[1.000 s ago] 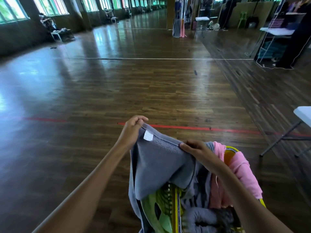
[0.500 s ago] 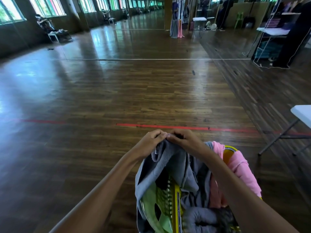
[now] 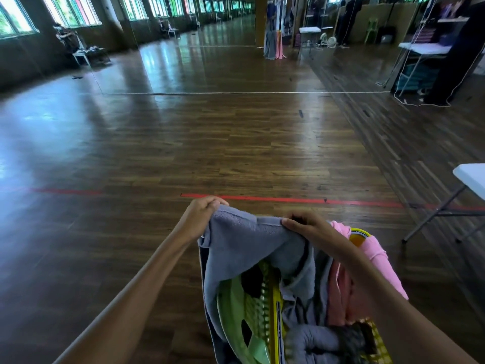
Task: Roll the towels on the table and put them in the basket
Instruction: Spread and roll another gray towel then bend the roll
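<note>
**Grey towel held up over basket**

My L hand [image 3: 202, 214] pinches the grey towel [image 3: 244, 243] by its top edge at 11 o'clock. R hand [image 3: 305, 227] pinches the same edge at 1. Towel hangs over the basket [image 3: 233, 306] wall at 6, w/ a pink towel [image 3: 378, 256] draped on the rim at 4. Open wood floor [image 3: 183, 143] at 12. White table [image 3: 471, 177] corner at 3, well apart.

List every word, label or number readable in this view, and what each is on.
No readable text in this view.
The grey towel shows no tag or print on the side in view.
Nothing on the basket is sharp enough to read.
</note>
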`<state>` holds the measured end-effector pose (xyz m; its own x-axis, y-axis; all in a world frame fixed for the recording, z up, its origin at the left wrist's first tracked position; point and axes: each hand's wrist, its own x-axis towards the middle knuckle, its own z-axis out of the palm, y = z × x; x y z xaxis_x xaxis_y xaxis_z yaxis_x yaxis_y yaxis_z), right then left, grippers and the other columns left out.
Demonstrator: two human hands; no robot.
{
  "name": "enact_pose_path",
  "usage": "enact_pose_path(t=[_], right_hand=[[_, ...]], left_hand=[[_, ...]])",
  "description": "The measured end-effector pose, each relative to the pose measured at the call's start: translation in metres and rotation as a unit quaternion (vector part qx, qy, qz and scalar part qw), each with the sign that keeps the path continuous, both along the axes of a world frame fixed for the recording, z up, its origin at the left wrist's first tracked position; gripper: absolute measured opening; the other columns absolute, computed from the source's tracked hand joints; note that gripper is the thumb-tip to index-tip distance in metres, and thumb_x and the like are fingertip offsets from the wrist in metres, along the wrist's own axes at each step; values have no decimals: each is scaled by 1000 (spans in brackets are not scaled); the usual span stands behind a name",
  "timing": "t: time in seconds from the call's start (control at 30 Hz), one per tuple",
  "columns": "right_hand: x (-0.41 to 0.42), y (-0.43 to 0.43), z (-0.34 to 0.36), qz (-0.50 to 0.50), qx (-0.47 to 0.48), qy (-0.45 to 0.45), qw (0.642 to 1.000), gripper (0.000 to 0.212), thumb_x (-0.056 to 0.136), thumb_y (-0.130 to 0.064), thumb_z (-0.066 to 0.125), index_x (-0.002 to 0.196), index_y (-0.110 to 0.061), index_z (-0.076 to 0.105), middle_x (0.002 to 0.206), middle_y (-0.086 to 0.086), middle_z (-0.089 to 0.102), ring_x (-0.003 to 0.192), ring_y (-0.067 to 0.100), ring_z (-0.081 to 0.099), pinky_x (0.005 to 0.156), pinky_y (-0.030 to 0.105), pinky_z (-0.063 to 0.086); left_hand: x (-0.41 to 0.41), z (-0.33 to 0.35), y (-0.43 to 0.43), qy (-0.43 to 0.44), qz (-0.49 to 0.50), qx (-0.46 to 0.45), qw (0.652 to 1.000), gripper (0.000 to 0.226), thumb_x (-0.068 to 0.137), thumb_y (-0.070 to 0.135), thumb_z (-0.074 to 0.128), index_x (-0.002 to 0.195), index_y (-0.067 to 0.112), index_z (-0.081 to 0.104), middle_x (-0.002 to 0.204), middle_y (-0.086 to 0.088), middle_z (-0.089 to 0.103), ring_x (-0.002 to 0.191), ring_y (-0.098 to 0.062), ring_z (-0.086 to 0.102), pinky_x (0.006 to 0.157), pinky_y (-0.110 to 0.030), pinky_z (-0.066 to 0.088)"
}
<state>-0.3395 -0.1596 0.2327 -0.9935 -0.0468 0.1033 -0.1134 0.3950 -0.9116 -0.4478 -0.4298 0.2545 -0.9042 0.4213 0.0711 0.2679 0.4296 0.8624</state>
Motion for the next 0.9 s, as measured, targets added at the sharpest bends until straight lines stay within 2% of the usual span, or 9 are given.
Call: enact_pose_path(t=[0.07,0.13,0.27,0.33,0.5,0.63,0.77,0.83,0.9], right_hand=[[-5,-12,10,2,18,18,1000,38,97,-14,57,63,-29,54,58,-20,46,58,-4,40,58,13,31],[-9,-23,17,18,17,24,999,42,98,-13,55,63,-36,57,57,-20,48,57,-4,42,57,12,31],[-13,-36,26,55,-21,15,998,18,98,-18,54,86,-17,67,79,-8,64,74,3,56,67,16,41],[-14,-39,29,60,-30,14,998,17,98,-17,54,95,-8,68,88,8,67,82,8,59,73,20,45],[-15,-28,16,47,-26,-14,998,13,94,-24,62,82,-18,64,73,-12,59,70,2,55,64,18,42],[-9,-7,4,34,12,-17,999,27,93,-24,64,67,-24,57,64,-11,46,61,7,43,57,27,32],[-7,8,-6,2,110,-4,994,29,90,-28,59,65,-43,58,59,-19,50,57,-1,42,59,24,32],[-9,12,-10,-24,113,2,993,35,91,-24,58,67,-49,58,59,-23,52,56,-3,44,59,18,31],[-10,8,-8,-40,84,3,996,38,95,-17,57,68,-44,59,59,-23,51,57,-4,44,58,16,31]], left_hand=[[9,1,12,-28,-17,17,999,30,101,19,46,86,29,70,101,11,70,103,-3,62,97,-30,45],[18,2,25,-51,-48,38,997,21,99,27,50,96,27,71,109,10,69,109,-1,60,101,-27,44],[32,3,42,-92,-123,76,985,27,98,24,52,119,14,67,118,5,68,114,-2,59,100,-20,45],[37,3,46,-100,-126,95,982,20,98,19,54,108,15,71,107,4,72,106,-5,64,93,-20,49],[30,3,43,-54,-67,94,992,18,96,14,56,80,8,61,78,-1,58,76,-4,54,74,-18,42],[22,5,29,-20,-18,109,994,27,96,20,57,74,7,50,76,-9,45,68,-11,44,66,-17,38],[16,-8,18,-27,10,67,997,25,93,23,61,75,13,48,72,4,48,67,-6,46,68,-28,39],[15,-13,18,-6,13,68,998,7,94,14,59,89,17,55,86,8,54,79,-2,51,76,-24,40],[15,-14,20,-8,-8,70,997,25,94,7,56,112,24,61,114,13,59,107,3,51,88,-17,39]])
